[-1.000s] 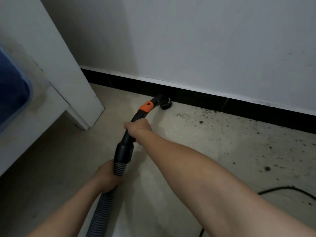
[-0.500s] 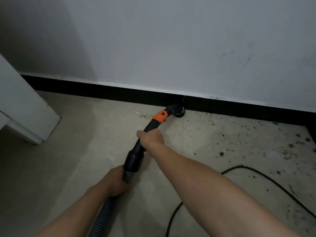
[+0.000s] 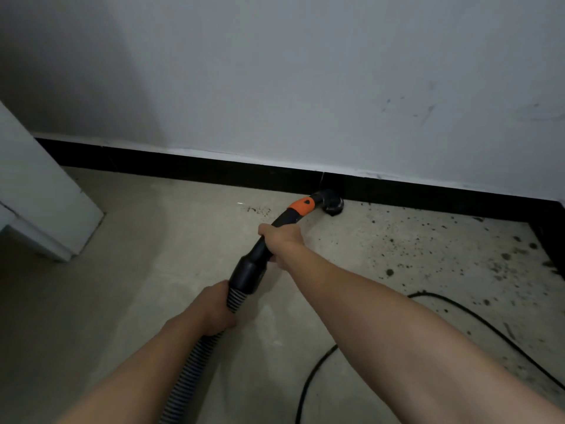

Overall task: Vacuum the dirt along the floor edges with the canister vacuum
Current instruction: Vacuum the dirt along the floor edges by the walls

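The black vacuum wand (image 3: 253, 264) with an orange collar (image 3: 301, 207) ends in a round brush nozzle (image 3: 331, 205) that sits on the floor against the black baseboard (image 3: 214, 171). My right hand (image 3: 279, 240) grips the wand just below the orange collar. My left hand (image 3: 214, 307) grips the ribbed grey hose (image 3: 186, 381) right behind the black cuff. Dark dirt specks (image 3: 397, 240) lie scattered over the beige floor to the right of the nozzle, thicker toward the right corner (image 3: 513, 261). A small dirt patch (image 3: 260, 210) remains left of the nozzle.
A black power cord (image 3: 321, 362) loops over the floor at the lower right, under my right forearm. A white furniture leg (image 3: 46, 215) stands at the left. The white wall (image 3: 305, 87) rises above the baseboard. The canister itself is out of view.
The nozzle has slid to the right along the baseboard, and my view has turned right with it. The white furniture has shifted toward the left edge and more dirty floor shows.
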A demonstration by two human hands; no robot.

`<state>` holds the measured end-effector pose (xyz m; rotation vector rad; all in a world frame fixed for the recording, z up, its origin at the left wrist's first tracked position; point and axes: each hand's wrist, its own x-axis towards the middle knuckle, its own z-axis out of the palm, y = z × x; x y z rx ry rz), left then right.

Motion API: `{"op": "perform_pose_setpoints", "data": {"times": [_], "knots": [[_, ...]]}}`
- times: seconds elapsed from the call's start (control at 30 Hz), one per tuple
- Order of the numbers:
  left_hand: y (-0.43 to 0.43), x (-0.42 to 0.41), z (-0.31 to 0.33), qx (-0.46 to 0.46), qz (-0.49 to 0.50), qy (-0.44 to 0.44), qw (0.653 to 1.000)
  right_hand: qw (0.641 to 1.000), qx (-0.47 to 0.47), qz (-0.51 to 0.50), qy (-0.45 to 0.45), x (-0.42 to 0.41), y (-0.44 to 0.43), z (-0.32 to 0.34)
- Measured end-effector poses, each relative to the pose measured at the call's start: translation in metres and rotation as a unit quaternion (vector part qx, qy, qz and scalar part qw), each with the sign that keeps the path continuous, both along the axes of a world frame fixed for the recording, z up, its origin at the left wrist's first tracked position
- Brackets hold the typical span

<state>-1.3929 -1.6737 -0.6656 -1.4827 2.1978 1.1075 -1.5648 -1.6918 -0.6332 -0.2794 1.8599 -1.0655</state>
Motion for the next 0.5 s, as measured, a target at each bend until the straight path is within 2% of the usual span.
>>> {"op": "perform_pose_setpoints", "data": {"times": [0.3, 0.5], "knots": [[-0.002, 0.124, 0.022, -0.023, 0.148, -0.023, 0.988, 0.985, -0.013, 0.165, -0.039, 0.131, -0.042, 0.018], [0.007, 0.145, 0.011, 0.013, 0.155, -0.039, 0.987, 0.984, -0.005, 0.178, 0.003, 0.158, -0.028, 0.005]]}}
